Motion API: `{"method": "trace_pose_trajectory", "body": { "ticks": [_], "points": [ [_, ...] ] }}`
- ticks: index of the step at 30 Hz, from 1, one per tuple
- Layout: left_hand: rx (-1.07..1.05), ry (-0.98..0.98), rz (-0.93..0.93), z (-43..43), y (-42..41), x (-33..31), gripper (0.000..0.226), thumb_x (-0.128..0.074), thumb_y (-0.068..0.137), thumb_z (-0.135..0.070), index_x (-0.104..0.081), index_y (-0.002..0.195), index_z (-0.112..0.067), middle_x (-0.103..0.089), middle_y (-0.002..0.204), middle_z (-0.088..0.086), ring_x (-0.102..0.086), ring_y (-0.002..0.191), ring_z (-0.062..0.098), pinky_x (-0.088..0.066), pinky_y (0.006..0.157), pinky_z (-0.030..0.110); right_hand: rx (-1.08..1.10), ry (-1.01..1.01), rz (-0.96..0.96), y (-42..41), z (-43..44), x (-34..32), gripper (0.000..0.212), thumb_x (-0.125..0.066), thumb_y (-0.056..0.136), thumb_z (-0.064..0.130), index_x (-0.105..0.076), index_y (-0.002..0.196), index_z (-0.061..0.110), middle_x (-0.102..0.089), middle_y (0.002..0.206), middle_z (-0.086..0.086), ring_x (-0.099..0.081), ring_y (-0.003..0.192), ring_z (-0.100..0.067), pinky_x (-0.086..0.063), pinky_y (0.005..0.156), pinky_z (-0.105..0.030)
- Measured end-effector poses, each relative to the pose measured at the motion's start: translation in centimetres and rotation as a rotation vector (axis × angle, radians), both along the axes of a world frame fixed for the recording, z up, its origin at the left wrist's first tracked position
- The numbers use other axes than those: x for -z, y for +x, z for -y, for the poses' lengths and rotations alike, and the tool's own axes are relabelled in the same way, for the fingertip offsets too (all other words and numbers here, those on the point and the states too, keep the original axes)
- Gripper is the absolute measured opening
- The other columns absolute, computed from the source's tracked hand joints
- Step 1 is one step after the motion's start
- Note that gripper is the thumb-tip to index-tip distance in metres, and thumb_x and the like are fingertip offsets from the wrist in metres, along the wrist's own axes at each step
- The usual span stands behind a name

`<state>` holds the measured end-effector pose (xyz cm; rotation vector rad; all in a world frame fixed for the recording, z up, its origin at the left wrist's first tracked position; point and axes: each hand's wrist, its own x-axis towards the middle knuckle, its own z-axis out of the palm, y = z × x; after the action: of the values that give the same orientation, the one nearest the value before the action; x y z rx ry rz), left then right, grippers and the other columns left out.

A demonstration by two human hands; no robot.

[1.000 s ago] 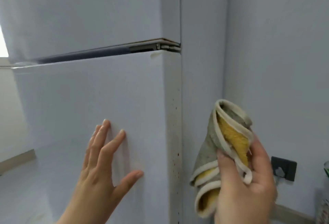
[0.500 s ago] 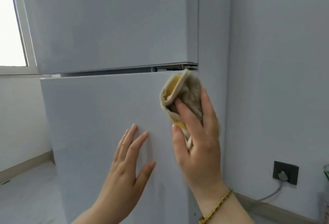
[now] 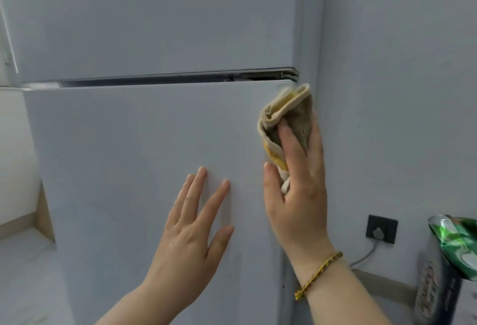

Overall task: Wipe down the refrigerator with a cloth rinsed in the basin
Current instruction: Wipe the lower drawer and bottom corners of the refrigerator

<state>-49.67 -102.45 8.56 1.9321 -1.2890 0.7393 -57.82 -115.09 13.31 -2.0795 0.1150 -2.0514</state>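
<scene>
A single head-worn view is given. The fridge (image 3: 154,157) is seen close up and faced almost straight on, with the wall (image 3: 400,92) caught at the right.

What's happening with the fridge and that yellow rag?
A person is cleaning the refrigerator. Their right hand presses a bunched grey and yellow cloth against the top right corner of the lower door, just under the gap between the two doors. Their left hand lies flat on the same door, lower down and to the left, fingers spread.
</scene>
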Motion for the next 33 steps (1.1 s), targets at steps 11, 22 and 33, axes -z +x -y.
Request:
{"method": "trace_pose_trajectory", "body": {
  "ticks": [11, 22, 33],
  "points": [
    [-0.041, 0.109, 0.031, 0.9, -1.8, 5.4, 0.064, -0.015, 0.086, -0.067, -0.005, 0.144, -0.041, 0.014, 0.153, -0.015, 0.012, 0.141, 0.006, -0.026, 0.095, 0.037, -0.051, 0.163, -0.137, -1.4, -1.8, 14.9, 0.045, -0.026, 0.098, 0.043, -0.015, 0.140, 0.050, -0.009, 0.154, 0.016, -0.024, 0.139, -0.012, -0.032, 0.105, -0.029],
    [-0.006, 0.133, 0.048, 0.3, -1.6, 5.0, 0.109, -0.075, 0.070, -0.005, -0.003, 0.138, -0.052, -0.003, 0.147, -0.006, -0.001, 0.134, 0.018, -0.011, 0.089, 0.042, -0.427, 0.451, -0.132, -2.0, -1.8, 12.9, 0.051, -0.036, 0.090, 0.032, -0.023, 0.135, 0.052, -0.026, 0.151, 0.006, -0.021, 0.138, 0.002, -0.019, 0.109, -0.009],
    [0.037, 0.090, -0.053, 0.4, -2.7, 5.7, 0.079, -0.052, 0.088, -0.009, -0.005, 0.140, -0.046, 0.011, 0.146, -0.022, 0.015, 0.133, -0.005, -0.003, 0.101, 0.014, -0.593, 0.970, -0.289, -5.6, -0.9, 16.5, 0.048, -0.041, 0.093, -0.004, -0.046, 0.101, 0.043, -0.049, 0.104, 0.031, -0.047, 0.091, 0.029, -0.034, 0.079, 0.007]
  ]
}}
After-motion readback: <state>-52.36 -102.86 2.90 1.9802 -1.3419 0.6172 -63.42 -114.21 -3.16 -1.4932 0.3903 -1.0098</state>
